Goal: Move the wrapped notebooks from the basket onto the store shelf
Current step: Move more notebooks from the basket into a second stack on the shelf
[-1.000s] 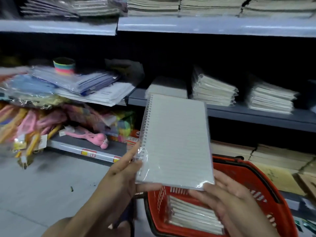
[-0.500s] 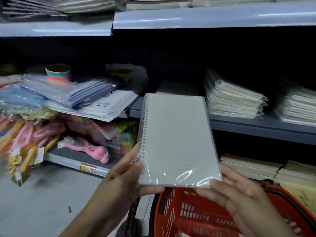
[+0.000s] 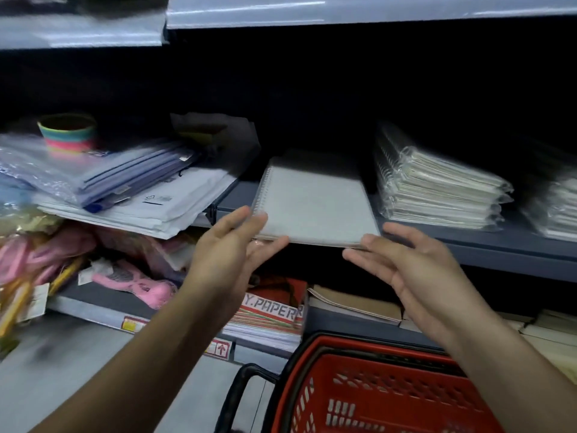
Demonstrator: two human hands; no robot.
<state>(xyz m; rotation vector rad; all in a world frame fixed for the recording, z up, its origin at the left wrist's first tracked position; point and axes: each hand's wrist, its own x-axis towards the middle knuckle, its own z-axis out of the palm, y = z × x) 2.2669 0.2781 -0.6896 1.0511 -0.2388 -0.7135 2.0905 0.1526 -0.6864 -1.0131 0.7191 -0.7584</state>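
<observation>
A wrapped spiral notebook lies flat on the grey middle shelf, with its near edge overhanging the shelf front. My left hand pinches the near left corner, fingers on top and thumb underneath. My right hand is spread, its fingertips touching the near right corner. The red basket with a black handle stands below my hands; its contents are out of sight. A stack of wrapped notebooks sits just right of the placed one.
Another wrapped stack lies at the far right. Envelopes and plastic folders overhang the shelf on the left, behind them a rainbow-striped ring. Pink toys and paper pads fill the lower shelf. An upper shelf hangs overhead.
The notebook went from upright above the basket to flat on the middle shelf. Both hands moved forward with it; the right hand has opened at the corner.
</observation>
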